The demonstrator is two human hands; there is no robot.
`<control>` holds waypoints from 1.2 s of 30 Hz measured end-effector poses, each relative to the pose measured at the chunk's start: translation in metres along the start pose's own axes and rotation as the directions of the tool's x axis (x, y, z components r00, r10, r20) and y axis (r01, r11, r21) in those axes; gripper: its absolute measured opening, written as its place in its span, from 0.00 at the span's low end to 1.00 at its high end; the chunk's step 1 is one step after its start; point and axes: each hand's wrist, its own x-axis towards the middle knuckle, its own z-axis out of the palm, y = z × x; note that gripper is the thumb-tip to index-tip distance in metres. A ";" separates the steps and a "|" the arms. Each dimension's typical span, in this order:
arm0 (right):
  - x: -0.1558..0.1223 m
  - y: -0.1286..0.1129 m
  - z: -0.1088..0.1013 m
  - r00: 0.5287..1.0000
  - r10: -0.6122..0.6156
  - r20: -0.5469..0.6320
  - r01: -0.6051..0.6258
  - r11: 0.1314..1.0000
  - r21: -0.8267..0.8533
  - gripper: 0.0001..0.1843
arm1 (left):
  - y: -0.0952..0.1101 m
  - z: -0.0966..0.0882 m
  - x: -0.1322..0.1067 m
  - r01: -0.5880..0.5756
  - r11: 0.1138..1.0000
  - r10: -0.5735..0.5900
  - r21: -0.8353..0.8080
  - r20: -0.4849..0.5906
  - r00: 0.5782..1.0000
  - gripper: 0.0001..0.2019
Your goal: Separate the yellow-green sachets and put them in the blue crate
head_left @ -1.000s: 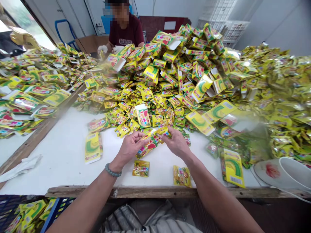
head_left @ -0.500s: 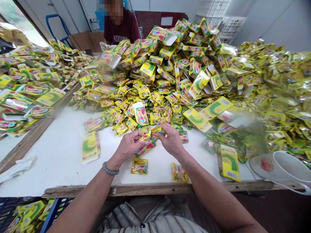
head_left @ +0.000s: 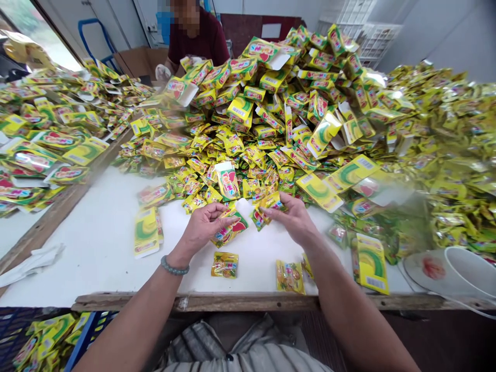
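Note:
My left hand (head_left: 201,227) is closed around a small yellow-green candy box (head_left: 234,231) with a red heart print, its white flap standing open toward the right. My right hand (head_left: 296,219) pinches small candy packets (head_left: 266,211), yellow and green, just right of the box and apart from it. On the white tabletop below lie a pineapple-print packet (head_left: 225,265) and another yellow packet (head_left: 290,276) near the front edge. Beyond my hands, an upright-lying box (head_left: 228,181) rests against the pile of loose packets (head_left: 194,183).
A tall heap of boxes (head_left: 267,80) fills the table's middle, with more packets (head_left: 457,150) at right. A white mug (head_left: 445,268) stands front right. Boxes lie behind a wooden strip (head_left: 77,191) at left. A blue crate (head_left: 83,338) sits below. A person (head_left: 197,46) is opposite.
My right hand has drawn away from the box to the right, carrying the packets. My left hand keeps its hold on the box, whose open flap now shows.

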 end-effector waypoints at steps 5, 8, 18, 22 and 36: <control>-0.006 -0.009 -0.005 0.956 0.047 0.291 -0.031 0.998 -0.062 0.17 | 0.002 -0.006 0.001 0.004 0.996 -0.008 -0.086 -0.048 0.999 0.22; -0.005 -0.004 -0.002 0.957 0.069 0.281 -0.032 0.991 -0.134 0.15 | -0.001 -0.005 0.001 -0.014 0.997 0.010 -0.071 -0.052 0.999 0.22; 0.001 0.001 0.015 0.975 -0.134 -0.175 0.052 0.911 -0.410 0.09 | -0.002 0.006 0.000 -0.028 0.995 0.030 0.095 -0.027 0.999 0.22; 0.000 0.003 0.014 0.985 -0.122 -0.119 0.073 0.932 -0.354 0.10 | -0.003 0.008 0.001 -0.029 0.991 0.032 0.128 -0.026 0.999 0.22; 0.003 0.008 0.022 0.984 -0.136 -0.111 0.087 0.928 -0.363 0.12 | -0.004 0.009 0.000 -0.008 1.000 0.008 0.014 0.001 1.000 0.22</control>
